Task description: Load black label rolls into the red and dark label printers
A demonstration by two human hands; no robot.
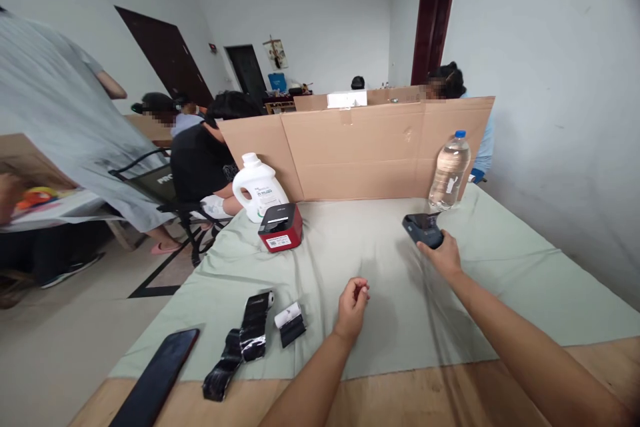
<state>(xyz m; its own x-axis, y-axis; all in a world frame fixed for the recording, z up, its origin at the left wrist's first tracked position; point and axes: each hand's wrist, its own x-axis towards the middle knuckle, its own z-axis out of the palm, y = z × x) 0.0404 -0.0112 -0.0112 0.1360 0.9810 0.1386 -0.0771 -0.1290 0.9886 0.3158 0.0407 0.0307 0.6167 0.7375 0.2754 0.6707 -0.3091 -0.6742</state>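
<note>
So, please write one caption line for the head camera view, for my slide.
Right hand holds a small dark device over the green cloth; left hand curled beside paper rolls.

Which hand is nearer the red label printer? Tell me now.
Left. The left hand rests curled on the green cloth, below and right of the red label printer; the right hand holds a dark device, farther right.
</note>
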